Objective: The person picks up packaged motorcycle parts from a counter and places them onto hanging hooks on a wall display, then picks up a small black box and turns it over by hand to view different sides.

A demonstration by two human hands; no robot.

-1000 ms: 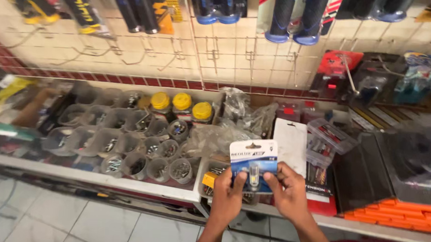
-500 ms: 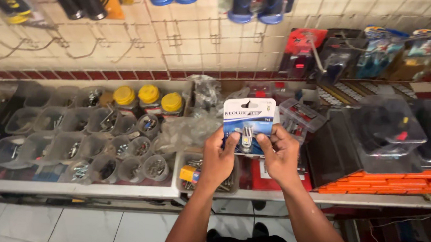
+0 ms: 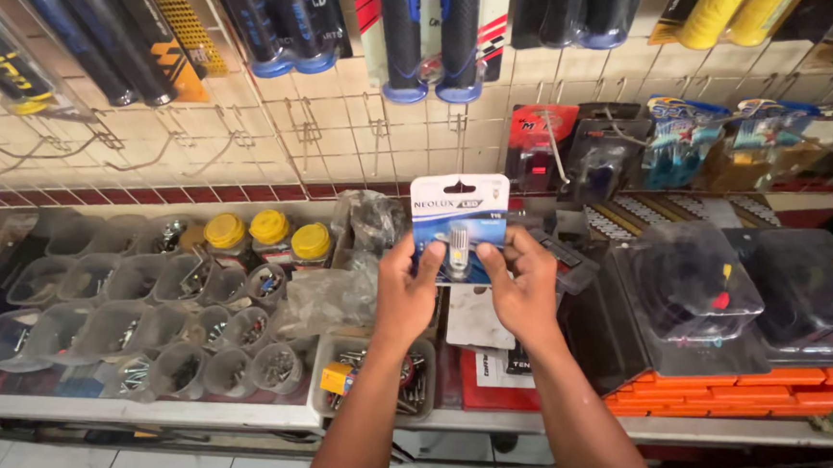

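Both my hands hold a small blue-and-white blister card (image 3: 458, 210) with a little bulb under its clear bubble. My left hand (image 3: 406, 287) grips its lower left edge, thumb on the front. My right hand (image 3: 520, 287) pinches the lower right edge. The card is upright, lifted above the shelf and in front of the tiled wall with its wire hooks.
Rows of clear plastic cups (image 3: 132, 315) with small metal parts fill the shelf's left side, with three yellow-capped jars (image 3: 269, 231) behind. A tray of screws (image 3: 369, 376) lies below my hands. Clear-lidded boxes (image 3: 693, 280) on orange cartons (image 3: 734, 393) stand right. Handlebar grips (image 3: 429, 32) hang above.
My hands have raised the blister card from near the shelf front up and away toward the wall. The view has tilted up, showing more of the hanging grips.
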